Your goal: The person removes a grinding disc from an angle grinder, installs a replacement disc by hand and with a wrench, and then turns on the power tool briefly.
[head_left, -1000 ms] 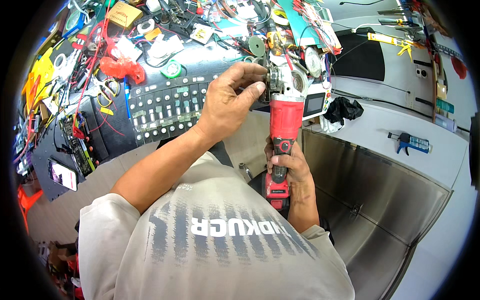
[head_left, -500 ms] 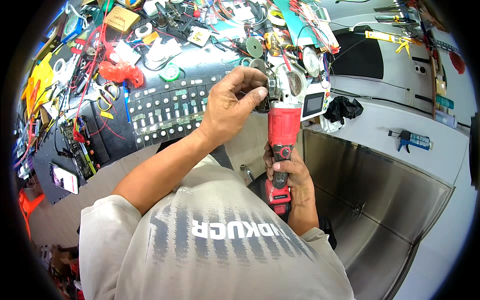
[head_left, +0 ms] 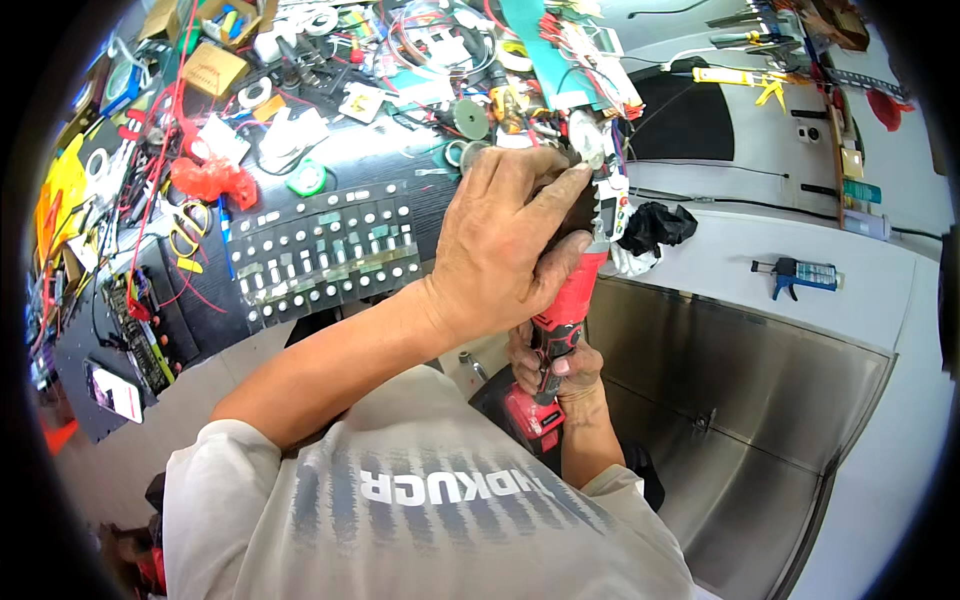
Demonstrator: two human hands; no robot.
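My right hand (head_left: 570, 372) is closed round the black handle of a red and black cordless angle grinder (head_left: 568, 298), which points away from me with its red battery (head_left: 530, 415) toward my body. My left hand (head_left: 500, 235) is closed over the grinder's head at the far end, fingers curled and thumb along its near side. It hides most of the head, so what the fingertips touch there is unclear.
A dark bench (head_left: 215, 295) carries a strip board of round pieces (head_left: 325, 250), wires, scissors (head_left: 188, 225), a red plastic bag (head_left: 212, 178) and a phone (head_left: 112, 390). At right are a white ledge (head_left: 850, 248) with a caulking gun (head_left: 795, 275), black plastic (head_left: 655, 225) and a steel basin (head_left: 745, 370).
My left hand has moved forward and right over the grinder head, now covering it. The grinder is tilted, its battery end further left. The view has shifted slightly.
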